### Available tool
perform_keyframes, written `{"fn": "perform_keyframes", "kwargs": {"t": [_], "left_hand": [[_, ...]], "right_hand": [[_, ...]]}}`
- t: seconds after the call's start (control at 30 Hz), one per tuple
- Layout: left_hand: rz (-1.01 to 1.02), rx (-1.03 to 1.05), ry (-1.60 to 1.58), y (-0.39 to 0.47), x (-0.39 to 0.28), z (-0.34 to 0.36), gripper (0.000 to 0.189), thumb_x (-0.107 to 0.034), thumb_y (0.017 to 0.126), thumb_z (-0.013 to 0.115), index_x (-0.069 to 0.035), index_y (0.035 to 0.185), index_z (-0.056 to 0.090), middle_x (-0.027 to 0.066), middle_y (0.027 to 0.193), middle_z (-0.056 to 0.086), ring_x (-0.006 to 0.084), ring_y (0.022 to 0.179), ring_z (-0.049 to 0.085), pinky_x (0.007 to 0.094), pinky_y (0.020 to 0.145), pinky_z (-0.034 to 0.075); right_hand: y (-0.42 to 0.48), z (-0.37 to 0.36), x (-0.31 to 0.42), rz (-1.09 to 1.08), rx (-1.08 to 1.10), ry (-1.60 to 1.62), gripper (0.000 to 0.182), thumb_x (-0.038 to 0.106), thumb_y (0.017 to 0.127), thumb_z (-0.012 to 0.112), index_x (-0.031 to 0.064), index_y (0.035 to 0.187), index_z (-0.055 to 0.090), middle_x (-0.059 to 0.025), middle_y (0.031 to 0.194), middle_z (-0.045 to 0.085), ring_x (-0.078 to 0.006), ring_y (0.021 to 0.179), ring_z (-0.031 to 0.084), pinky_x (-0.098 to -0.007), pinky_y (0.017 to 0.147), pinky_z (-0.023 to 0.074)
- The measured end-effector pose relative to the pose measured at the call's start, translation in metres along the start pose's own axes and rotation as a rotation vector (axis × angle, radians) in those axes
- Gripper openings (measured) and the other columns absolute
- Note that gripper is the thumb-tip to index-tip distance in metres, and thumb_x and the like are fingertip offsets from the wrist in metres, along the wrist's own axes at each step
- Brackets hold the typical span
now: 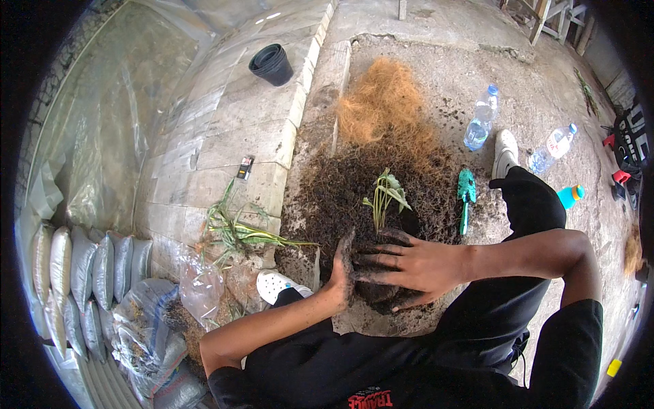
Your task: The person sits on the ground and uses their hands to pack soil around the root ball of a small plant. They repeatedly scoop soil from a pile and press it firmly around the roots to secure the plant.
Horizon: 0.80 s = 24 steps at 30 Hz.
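Dark potting soil [337, 194] lies heaped on the concrete floor before me. A small leafy plant [386, 194] with pale stems stands out of the soil just beyond my hands. My left hand [343, 271], smeared with soil, is on edge at the left of the soil by the plant's base. Palm down, my right hand [419, 263] spreads its dirty fingers over the soil towards the left hand, its fingertips close to it. What lies beneath the palms is hidden. To the right of the heap lies a green hand trowel [465, 194].
Brown coconut fibre [383, 102] lies beyond the soil. Water bottles [481, 117] stand or lie at the right, near my shoe [506, 148]. Stacked black pots [272, 65] are on the raised paving at the left. Long-leaved plants [240, 230] and filled bags [84, 260] lie left.
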<state>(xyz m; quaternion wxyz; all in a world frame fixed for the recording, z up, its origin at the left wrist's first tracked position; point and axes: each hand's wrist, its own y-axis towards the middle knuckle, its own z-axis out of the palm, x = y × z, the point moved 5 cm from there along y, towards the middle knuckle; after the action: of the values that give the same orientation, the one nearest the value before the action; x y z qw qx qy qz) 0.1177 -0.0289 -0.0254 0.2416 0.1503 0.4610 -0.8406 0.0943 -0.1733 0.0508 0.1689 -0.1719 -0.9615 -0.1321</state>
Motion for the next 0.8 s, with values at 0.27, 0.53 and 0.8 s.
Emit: {"fn": "perform_keyframes", "kwargs": {"t": [0.27, 0.53, 0.8], "left_hand": [[0.004, -0.015, 0.01, 0.008, 0.0024, -0.0071, 0.061, -0.055, 0.089, 0.033, -0.01, 0.127, 0.048, 0.0157, 0.122, 0.053, 0.032, 0.109, 0.055, 0.0492, 0.09, 0.048], [-0.024, -0.042, 0.005, 0.0056, 0.0044, -0.0059, 0.064, -0.057, 0.087, 0.033, -0.011, 0.128, 0.048, 0.0167, 0.124, 0.052, 0.0331, 0.11, 0.054, 0.0501, 0.091, 0.047], [-0.055, 0.0, -0.004, 0.0068, 0.0053, -0.0079, 0.066, -0.059, 0.088, 0.03, -0.011, 0.13, 0.046, 0.016, 0.126, 0.051, 0.033, 0.113, 0.052, 0.0501, 0.094, 0.044]], "right_hand": [[-0.0011, 0.0008, 0.0002, 0.002, -0.012, -0.026, 0.074, 0.053, 0.087, 0.049, 0.0161, 0.145, 0.023, -0.0206, 0.139, 0.035, -0.0385, 0.128, 0.036, -0.0559, 0.104, 0.0308], [0.0002, 0.0022, 0.0012, 0.013, 0.022, -0.059, 0.073, 0.053, 0.086, 0.051, 0.0154, 0.144, 0.026, -0.0204, 0.141, 0.031, -0.0381, 0.129, 0.035, -0.0581, 0.102, 0.0309], [-0.0006, 0.0026, 0.0007, 0.056, 0.031, 0.106, 0.074, 0.055, 0.085, 0.051, 0.0146, 0.143, 0.028, -0.0226, 0.14, 0.031, -0.0408, 0.128, 0.037, -0.0595, 0.104, 0.0249]]}}
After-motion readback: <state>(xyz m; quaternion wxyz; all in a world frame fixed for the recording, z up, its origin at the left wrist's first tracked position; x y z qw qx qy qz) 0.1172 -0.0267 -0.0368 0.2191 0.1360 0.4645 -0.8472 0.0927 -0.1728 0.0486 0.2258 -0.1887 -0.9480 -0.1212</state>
